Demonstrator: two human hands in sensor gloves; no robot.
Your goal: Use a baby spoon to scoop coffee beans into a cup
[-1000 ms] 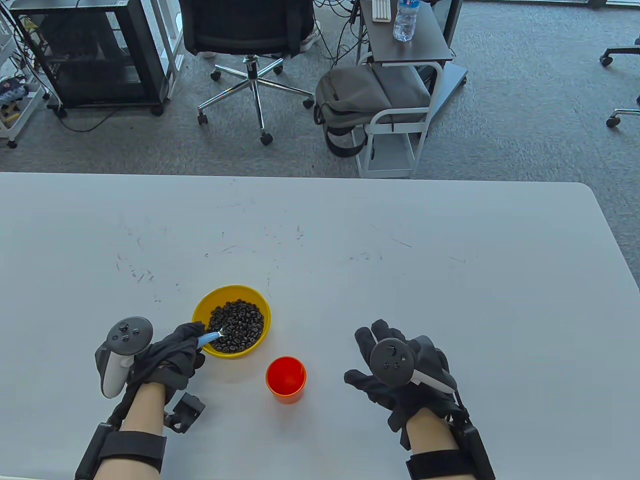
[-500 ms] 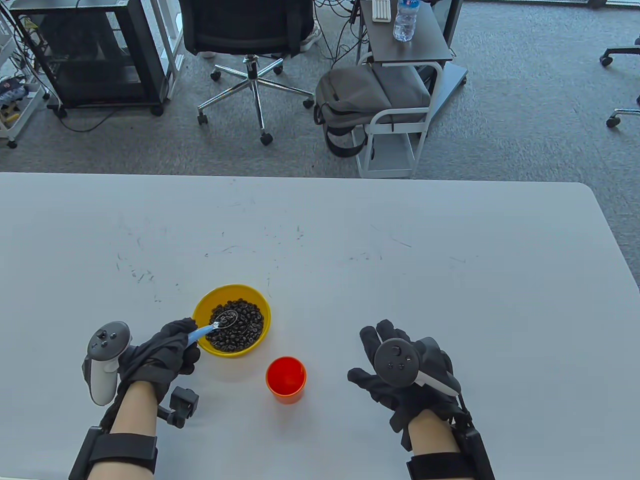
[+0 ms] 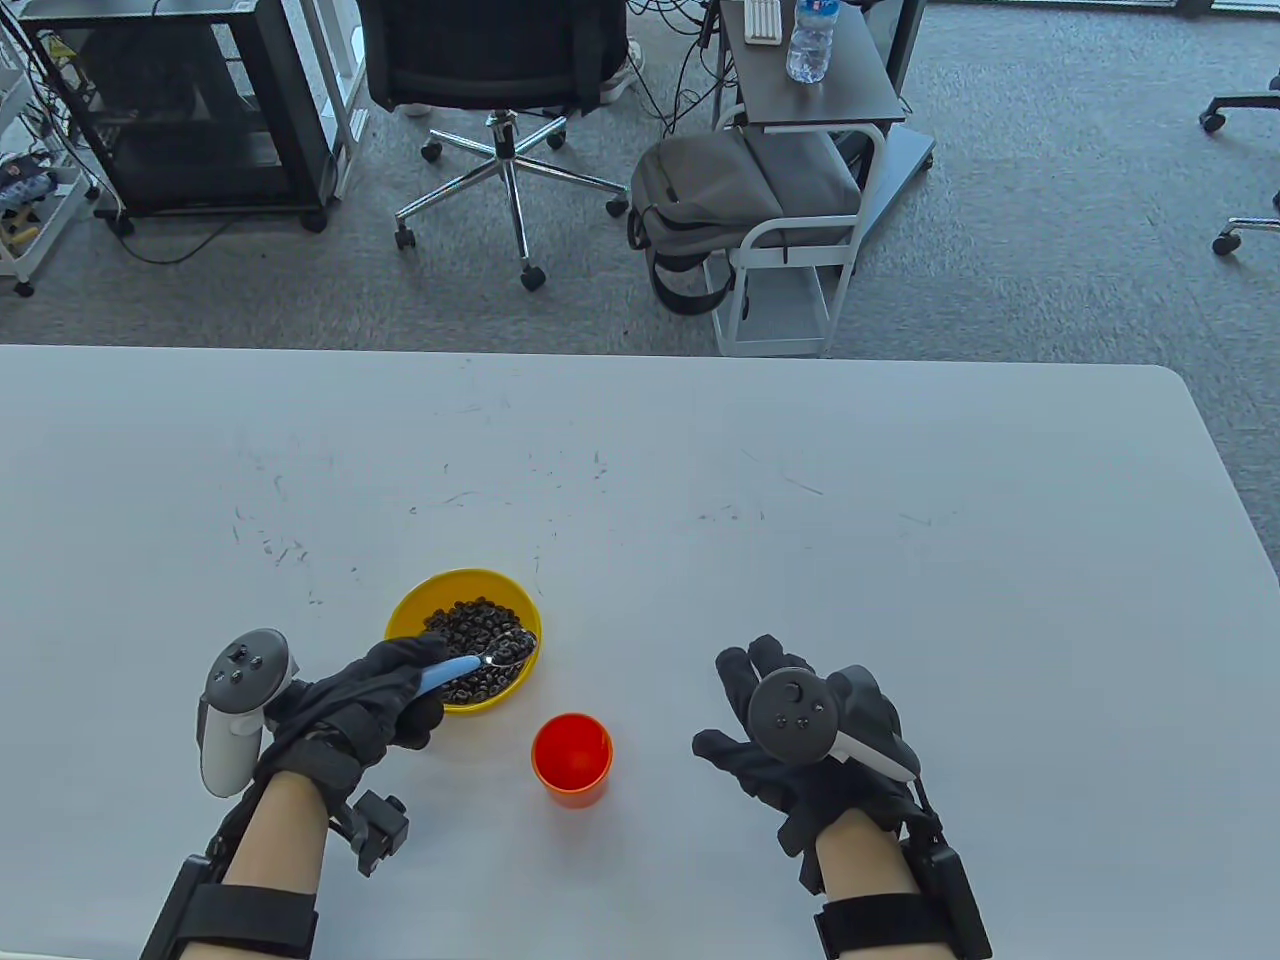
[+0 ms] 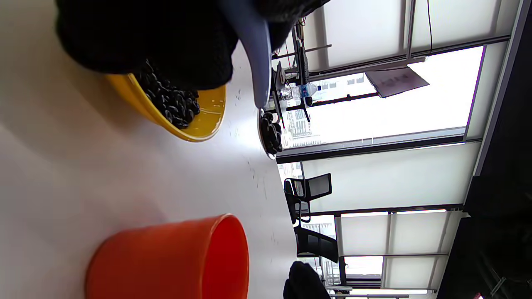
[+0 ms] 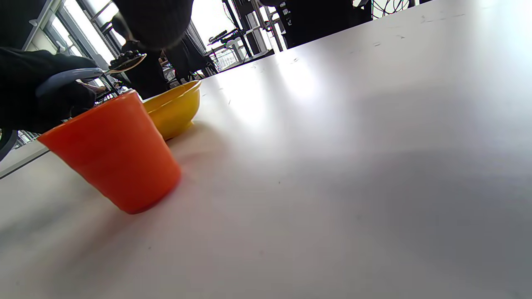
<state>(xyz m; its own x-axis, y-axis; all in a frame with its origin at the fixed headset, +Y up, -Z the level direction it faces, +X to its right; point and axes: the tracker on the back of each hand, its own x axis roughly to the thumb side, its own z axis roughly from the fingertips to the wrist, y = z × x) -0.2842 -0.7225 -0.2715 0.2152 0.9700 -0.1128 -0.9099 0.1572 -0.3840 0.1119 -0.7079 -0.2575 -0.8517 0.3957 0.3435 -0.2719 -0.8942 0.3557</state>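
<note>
While the left hand (image 3: 375, 700) grips the blue-handled baby spoon (image 3: 480, 662), its bowl of dark coffee beans (image 3: 470, 630) hangs over the yellow plastic bowl (image 3: 420, 603); the round orange cup (image 3: 571, 758) stands near, and the right hand (image 3: 800, 740) rests spread on the white tabletop (image 3: 800, 520).

Left wrist view: loaded spoon (image 4: 268, 133) raised above the tabletop, beyond the bowl (image 4: 199, 128).

Right wrist view: spoon (image 5: 124, 63) higher than the cup (image 5: 112, 153).
</note>
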